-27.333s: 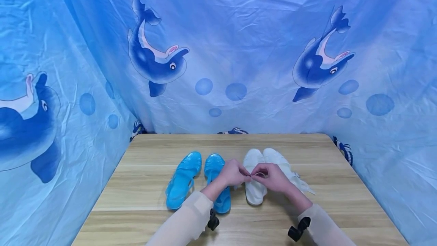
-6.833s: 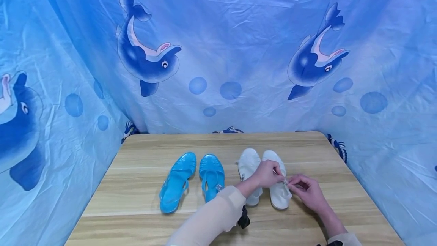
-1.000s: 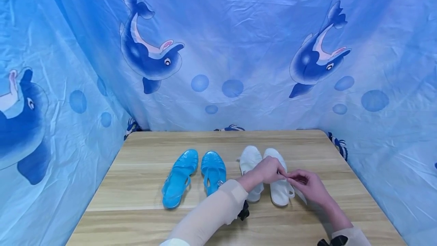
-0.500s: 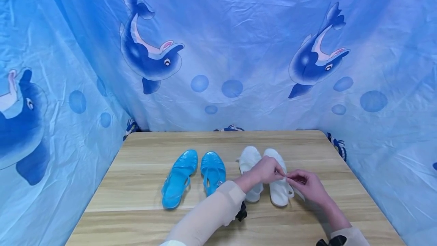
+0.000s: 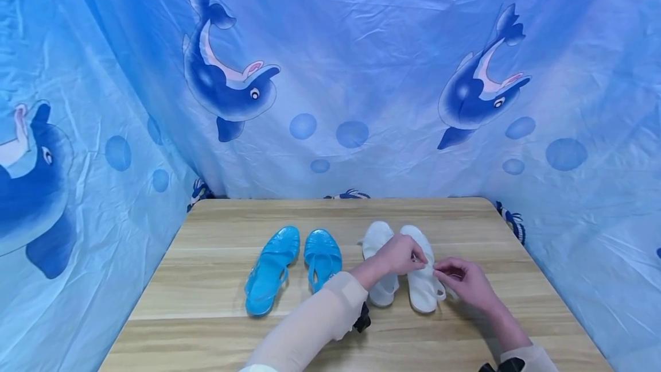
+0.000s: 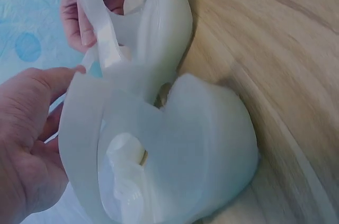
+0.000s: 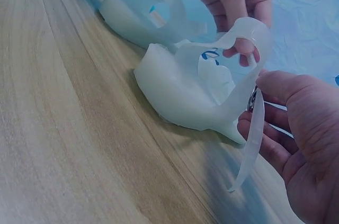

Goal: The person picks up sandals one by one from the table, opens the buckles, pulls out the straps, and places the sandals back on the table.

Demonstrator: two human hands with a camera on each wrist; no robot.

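A pair of white jelly sandals stands on the table, and both hands are at the right-hand white sandal (image 5: 422,291). My right hand (image 5: 467,283) pinches its strap beside a small metal buckle (image 7: 252,99). The strap's loose tail (image 7: 250,152) hangs below those fingers in the right wrist view. My left hand (image 5: 400,254) reaches over the left-hand white sandal (image 5: 381,291) and pinches a narrow piece of strap (image 6: 90,57) at its thumb tip. The heel loop (image 7: 254,36) stands up between the hands. Part of the left fingers is hidden behind the sandal.
Two blue jelly sandals lie left of the white ones: one blue sandal (image 5: 271,274) in full view, the other blue sandal (image 5: 321,251) partly covered by my left sleeve (image 5: 320,317). The wooden table (image 5: 196,343) ends at a blue dolphin-print curtain (image 5: 341,73).
Long before, both hands were at the left-hand white sandal; since then they have shifted to the right-hand one. Over the last half second my left fingertips have drawn slightly leftward from my right ones.
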